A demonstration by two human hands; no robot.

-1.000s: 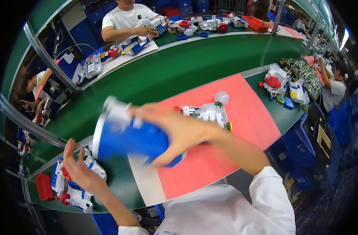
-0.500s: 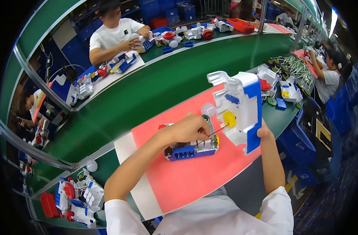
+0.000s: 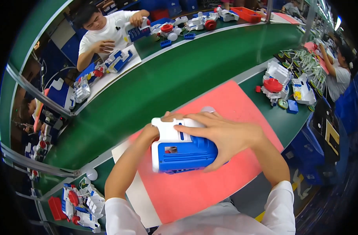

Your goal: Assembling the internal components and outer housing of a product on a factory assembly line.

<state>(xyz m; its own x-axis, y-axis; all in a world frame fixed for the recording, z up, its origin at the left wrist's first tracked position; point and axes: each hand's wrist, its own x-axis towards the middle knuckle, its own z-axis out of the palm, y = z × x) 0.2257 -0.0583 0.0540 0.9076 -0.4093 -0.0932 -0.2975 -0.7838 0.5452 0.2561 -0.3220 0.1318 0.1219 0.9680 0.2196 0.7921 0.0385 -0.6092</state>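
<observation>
Blue-and-white housing (image 3: pixel 184 153) has moved from the right edge of the pink mat (image 3: pixel 186 191) to over its middle; right hand (image 3: pixel 232 135), fingers clamped on the housing; left hand (image 3: pixel 150 132), fingers largely hidden, state indiscernible.

- My left forearm (image 3: pixel 124 174) slants up and inward from the lower edge, bare below the elbow.
- My left hand (image 3: pixel 150 132) reaches forward, bent in at the wrist; most of its fingers are hidden from me.
- My right forearm (image 3: pixel 275 166) angles up and leftward.
- My right hand (image 3: pixel 233 135) arches over, back upward, fingers (image 3: pixel 194 130) pointing left and parted, thumb (image 3: pixel 212 166) curving down nearer my body.
- Both hands meet closely in front of my chest.
</observation>
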